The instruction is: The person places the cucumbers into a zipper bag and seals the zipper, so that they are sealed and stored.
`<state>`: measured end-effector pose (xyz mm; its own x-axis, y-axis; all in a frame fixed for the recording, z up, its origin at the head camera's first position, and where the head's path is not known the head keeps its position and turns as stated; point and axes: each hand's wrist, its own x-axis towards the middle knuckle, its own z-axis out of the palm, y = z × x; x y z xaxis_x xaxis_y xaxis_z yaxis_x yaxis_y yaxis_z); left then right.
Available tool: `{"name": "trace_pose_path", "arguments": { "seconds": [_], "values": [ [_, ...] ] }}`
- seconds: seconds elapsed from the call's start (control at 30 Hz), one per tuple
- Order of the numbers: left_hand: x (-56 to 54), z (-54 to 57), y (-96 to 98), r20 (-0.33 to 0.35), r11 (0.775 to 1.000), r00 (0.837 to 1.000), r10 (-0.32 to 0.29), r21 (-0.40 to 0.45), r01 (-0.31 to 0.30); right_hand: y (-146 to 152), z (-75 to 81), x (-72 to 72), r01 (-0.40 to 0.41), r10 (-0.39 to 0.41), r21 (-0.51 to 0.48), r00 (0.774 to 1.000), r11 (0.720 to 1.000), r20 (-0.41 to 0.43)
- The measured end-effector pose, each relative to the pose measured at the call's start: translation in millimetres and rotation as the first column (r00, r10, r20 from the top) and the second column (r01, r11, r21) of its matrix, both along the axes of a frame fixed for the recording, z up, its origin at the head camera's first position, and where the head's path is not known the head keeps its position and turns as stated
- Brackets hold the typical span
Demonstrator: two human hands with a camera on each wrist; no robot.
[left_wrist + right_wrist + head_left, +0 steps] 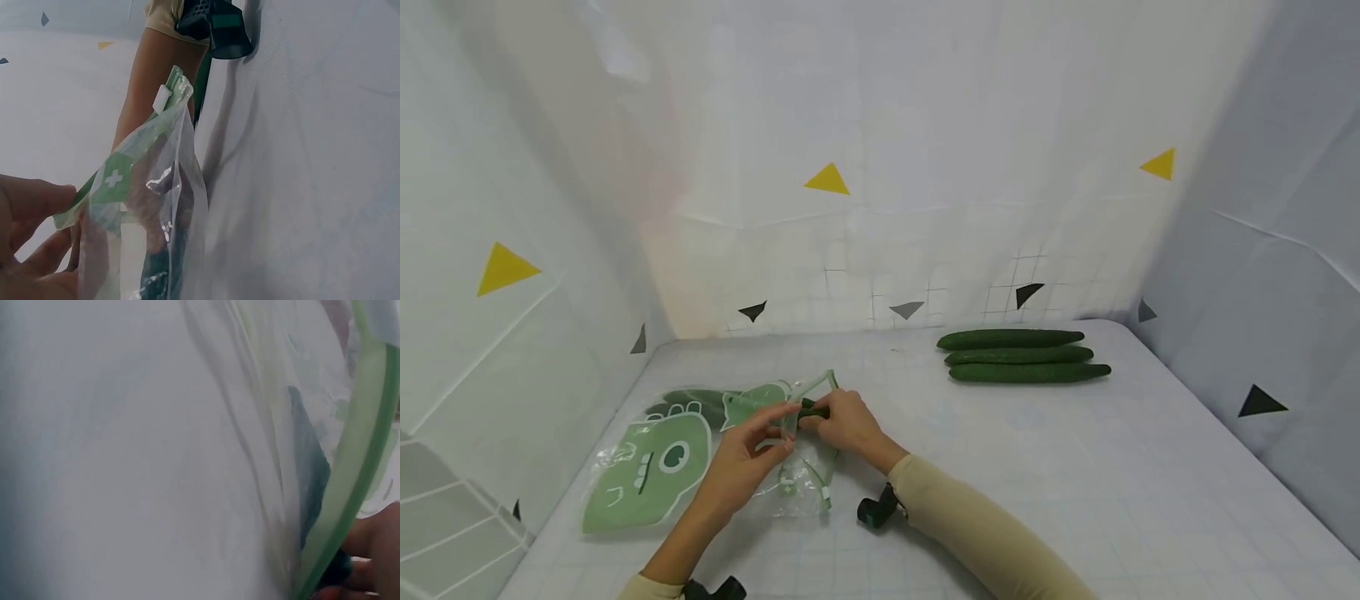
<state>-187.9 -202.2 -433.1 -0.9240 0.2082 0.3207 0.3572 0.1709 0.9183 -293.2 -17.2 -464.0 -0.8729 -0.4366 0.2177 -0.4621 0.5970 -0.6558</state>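
Observation:
My left hand pinches the green-edged rim of a clear plastic zip bag. At the bag's mouth my right hand grips a dark green cucumber, much of it hidden by fingers and plastic. In the left wrist view, the bag has a white slider on its green zip, and the right hand shows through the plastic. Part of the cucumber lies behind clear film in the right wrist view, beside the green zip strip.
On the left lies a green cartoon-monster bag, with a dark green cucumber shape behind it. Three cucumbers lie side by side at the back right. White fabric walls enclose the white table.

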Motion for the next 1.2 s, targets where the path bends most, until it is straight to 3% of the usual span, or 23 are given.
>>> {"name": "trace_pose_path", "arguments": {
  "seconds": [0.17, 0.3, 0.53, 0.93, 1.2],
  "values": [
    [0.7, 0.1, -0.3, 0.014, 0.999, 1.0, 0.019, -0.027, -0.018, 10, 2.8, 0.1, 0.027, -0.022, 0.105, 0.999, 0.994, -0.046],
    [0.8, -0.1, -1.3, 0.025, 0.998, 0.999, 0.038, -0.043, -0.037, 22, 7.7, 1.4, 0.004, 0.0, 0.092, 0.999, 0.996, -0.047],
    [0.9, -1.7, -1.0, 0.024, 1.0, 1.0, 0.02, -0.021, -0.02, 55, 10.6, 1.7, -0.014, 0.017, 0.062, 0.998, 0.998, -0.056],
    [0.1, -2.7, -0.7, 0.022, 1.0, 1.0, 0.021, -0.018, -0.021, 145, 34.6, -4.2, 0.009, -0.008, 0.008, 0.994, 1.0, -0.111],
    [0.4, -1.7, -0.7, 0.027, 0.999, 0.999, 0.038, -0.025, -0.038, 211, 36.6, -17.1, 0.048, -0.048, -0.008, 0.98, 0.999, -0.195]
  ]
}}
